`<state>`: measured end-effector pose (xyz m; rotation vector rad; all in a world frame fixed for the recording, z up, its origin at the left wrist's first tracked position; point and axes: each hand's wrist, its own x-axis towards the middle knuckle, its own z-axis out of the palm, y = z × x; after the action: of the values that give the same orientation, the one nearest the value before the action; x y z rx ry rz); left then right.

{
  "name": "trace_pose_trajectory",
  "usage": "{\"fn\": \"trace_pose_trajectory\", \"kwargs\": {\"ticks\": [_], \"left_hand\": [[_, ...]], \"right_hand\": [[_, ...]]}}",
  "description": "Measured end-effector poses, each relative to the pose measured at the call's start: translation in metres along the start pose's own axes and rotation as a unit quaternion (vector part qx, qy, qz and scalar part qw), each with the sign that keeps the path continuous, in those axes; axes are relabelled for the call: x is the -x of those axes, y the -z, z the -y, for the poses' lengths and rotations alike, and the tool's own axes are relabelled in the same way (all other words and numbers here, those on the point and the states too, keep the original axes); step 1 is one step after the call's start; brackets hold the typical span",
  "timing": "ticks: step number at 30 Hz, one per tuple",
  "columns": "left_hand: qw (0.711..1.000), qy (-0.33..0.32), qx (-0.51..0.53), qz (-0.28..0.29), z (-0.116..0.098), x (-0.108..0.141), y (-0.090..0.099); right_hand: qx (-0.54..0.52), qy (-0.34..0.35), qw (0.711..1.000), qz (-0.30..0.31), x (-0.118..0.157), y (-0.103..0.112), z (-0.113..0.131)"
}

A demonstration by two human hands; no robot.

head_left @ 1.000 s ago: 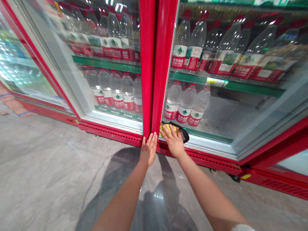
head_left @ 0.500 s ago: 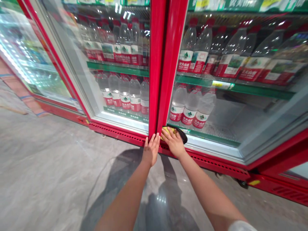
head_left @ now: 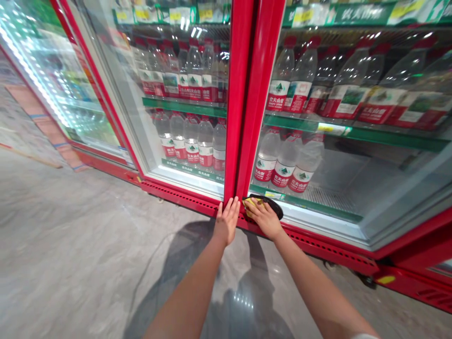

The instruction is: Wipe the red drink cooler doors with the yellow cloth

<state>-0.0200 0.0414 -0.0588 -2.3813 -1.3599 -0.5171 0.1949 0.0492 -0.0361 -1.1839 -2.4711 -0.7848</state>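
My left hand (head_left: pixel 228 221) lies flat with fingers stretched out against the bottom of the red door frame (head_left: pixel 233 141), beside the gap between two cooler doors. It holds nothing. My right hand (head_left: pixel 266 220) presses a yellow and black cloth (head_left: pixel 277 207) onto the lower left corner of the right-hand glass door. The cloth's yellow part sits under my fingers, and its black part sticks out to the right. Behind that glass, three water bottles (head_left: pixel 281 167) with red and white labels stand on the bottom shelf.
More bottles (head_left: pixel 194 70) fill the shelves behind both doors. A red vented base strip (head_left: pixel 328 248) runs below the doors, with casters (head_left: pixel 367 281) under it. Another lit cooler (head_left: pixel 67 94) stands at the left. The floor (head_left: pixel 88 249) is grey.
The camera view has shifted, so the cooler and both hands appear a little further right and lower. Against the door frame, the hands and cloth have hardly moved.
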Motion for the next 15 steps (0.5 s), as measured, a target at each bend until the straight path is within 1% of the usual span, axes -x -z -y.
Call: {"fn": "trace_pose_trajectory", "kwargs": {"ticks": [2, 4, 7, 9, 10, 11, 13, 15], "left_hand": [[1.000, -0.004, 0.002, 0.000, 0.004, 0.002, 0.002], [1.000, 0.000, 0.003, -0.007, 0.009, 0.005, 0.003], [0.999, 0.027, -0.003, -0.016, 0.016, 0.007, 0.004], [0.999, 0.052, -0.009, -0.014, 0.017, 0.007, 0.004], [0.998, 0.062, -0.013, -0.010, 0.016, 0.007, 0.004], [0.997, 0.070, -0.016, -0.007, 0.015, 0.007, 0.005], [0.997, 0.076, -0.021, -0.002, 0.012, 0.006, 0.006], [0.997, 0.071, -0.026, 0.000, 0.009, 0.004, 0.008]], "right_hand": [[-0.001, 0.040, 0.999, 0.002, 0.013, 0.003, -0.007], [0.003, 0.069, 0.997, -0.020, 0.014, 0.015, -0.014], [0.015, 0.088, 0.992, -0.085, -0.008, 0.040, -0.019], [0.022, 0.068, 0.991, -0.115, -0.031, 0.052, -0.018], [0.024, 0.053, 0.991, -0.118, -0.041, 0.055, -0.017], [0.024, 0.038, 0.993, -0.111, -0.050, 0.054, -0.015], [0.019, 0.020, 0.996, -0.085, -0.058, 0.046, -0.012], [0.009, 0.022, 0.998, -0.056, -0.054, 0.030, -0.006]]}}
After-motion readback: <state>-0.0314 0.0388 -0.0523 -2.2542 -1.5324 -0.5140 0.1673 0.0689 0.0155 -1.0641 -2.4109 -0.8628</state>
